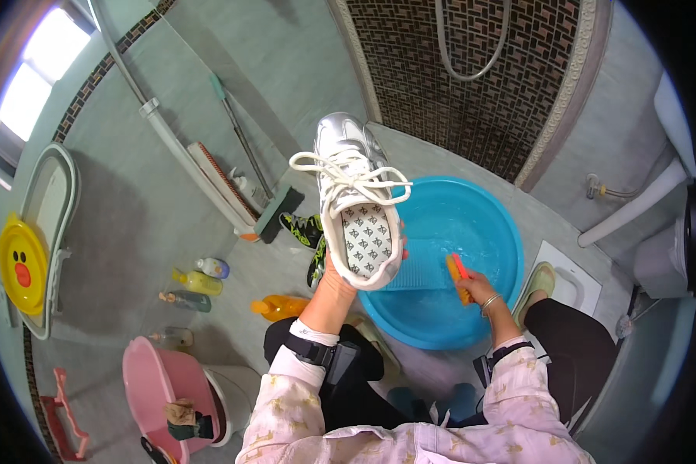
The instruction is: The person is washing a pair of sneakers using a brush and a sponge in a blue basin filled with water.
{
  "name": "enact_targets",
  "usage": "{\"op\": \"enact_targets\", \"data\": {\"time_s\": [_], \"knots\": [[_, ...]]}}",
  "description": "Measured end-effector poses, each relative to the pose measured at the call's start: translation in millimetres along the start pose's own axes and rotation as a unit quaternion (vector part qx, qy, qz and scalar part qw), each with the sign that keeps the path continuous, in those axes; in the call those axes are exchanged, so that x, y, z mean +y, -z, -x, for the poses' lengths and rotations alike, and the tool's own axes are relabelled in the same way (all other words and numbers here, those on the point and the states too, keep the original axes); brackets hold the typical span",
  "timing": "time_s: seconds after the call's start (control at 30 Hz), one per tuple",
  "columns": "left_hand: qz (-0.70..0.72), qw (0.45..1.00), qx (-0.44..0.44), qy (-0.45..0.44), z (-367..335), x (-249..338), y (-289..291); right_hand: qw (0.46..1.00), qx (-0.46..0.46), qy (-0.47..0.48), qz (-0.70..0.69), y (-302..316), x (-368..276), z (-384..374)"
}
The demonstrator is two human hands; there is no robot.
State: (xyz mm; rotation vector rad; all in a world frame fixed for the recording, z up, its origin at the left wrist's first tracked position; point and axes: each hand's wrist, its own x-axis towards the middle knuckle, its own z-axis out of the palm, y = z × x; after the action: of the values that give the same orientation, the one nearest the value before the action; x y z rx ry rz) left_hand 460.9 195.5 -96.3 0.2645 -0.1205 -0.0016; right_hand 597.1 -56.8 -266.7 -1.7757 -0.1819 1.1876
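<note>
My left hand (340,272) grips a silver and white sneaker (348,147) from below and holds it up, toe pointing away, its cream laces tied in a bow and a patterned insole showing inside. Most of those fingers are hidden behind the shoe. In my right hand (479,288) is a scrub brush (458,271) with an orange body and a pinkish-red edge, over the right part of a blue basin (510,224). Water lies in the basin, along with a ribbed blue washboard (419,267). The sneaker overlaps the basin's left rim.
Black and lime patterned shoes (305,232) lie left of the basin. Several bottles, one an orange bottle (280,307), are on the floor. A broom (278,213) leans at the wall. A pink tub (158,387) stands lower left; a white squat toilet (576,282) is at right.
</note>
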Motion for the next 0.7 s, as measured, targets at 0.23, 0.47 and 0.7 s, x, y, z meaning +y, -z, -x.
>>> {"op": "enact_targets", "data": {"time_s": [0.23,0.47,0.7], "knots": [[-0.143,0.974,0.143,-0.103,-15.3,-9.3,13.0,0.924,0.151,0.042,0.348,28.6,-0.2,-0.5],[-0.310,0.896,0.255,-0.193,-7.0,2.2,10.1,0.968,-0.086,0.141,-0.189,-3.9,-129.3,111.5],[-0.509,0.803,0.173,-0.260,-12.9,-9.2,-6.3,0.925,-0.217,0.084,-0.302,-15.4,-185.2,107.4]]}}
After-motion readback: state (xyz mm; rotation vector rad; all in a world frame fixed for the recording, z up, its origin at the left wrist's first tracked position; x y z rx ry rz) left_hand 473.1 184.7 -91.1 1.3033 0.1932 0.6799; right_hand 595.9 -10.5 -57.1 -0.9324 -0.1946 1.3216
